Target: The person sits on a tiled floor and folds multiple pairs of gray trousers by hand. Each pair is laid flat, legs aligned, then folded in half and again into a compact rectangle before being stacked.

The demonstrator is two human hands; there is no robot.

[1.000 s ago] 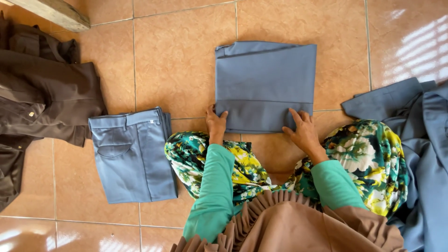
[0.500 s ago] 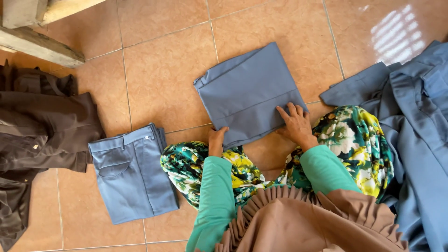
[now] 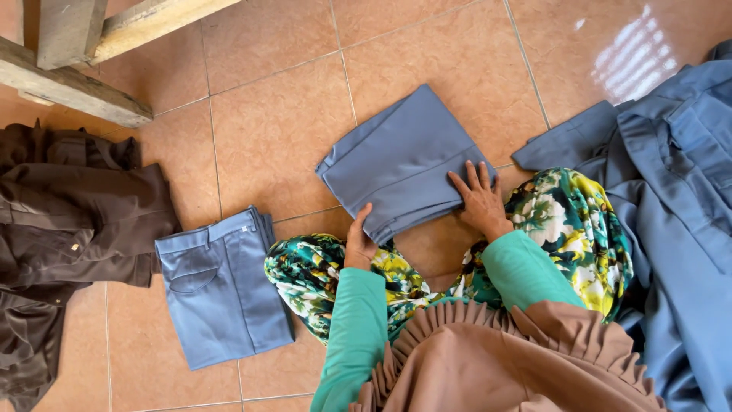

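A person kneels on a floor of glossy terracotta tiles (image 3: 274, 130), seen from above, a pleated brown garment edge (image 3: 496, 351) nearest the camera and a green, yellow and white floral skirt (image 3: 572, 229) spread over both knees. Two teal-green sleeves reach forward from it. The left hand (image 3: 358, 240) curls its fingers around the near left corner of a folded slate-blue cloth garment (image 3: 404, 160), gripping the edge with the thumb on top. The right hand (image 3: 479, 200) lies open and flat, fingers spread, pressing down on the near right part of the same garment. The folded piece lies on the tiles just beyond the knees, turned at an angle so that one corner points away from the person.

To the person's left, just beside the knee, lies a folded pair of lighter blue trousers (image 3: 221, 286) with a back pocket facing up. Further left, a heap of dark brown clothing (image 3: 69, 221) sprawls along the frame's edge. On the person's right, a loose pile of blue garments (image 3: 679, 191) runs from the knee to the far corner, touching the skirt. At the far left, pale wooden beams (image 3: 84, 46) cross the tiles, and a patch of sunlight gleams at the far right.
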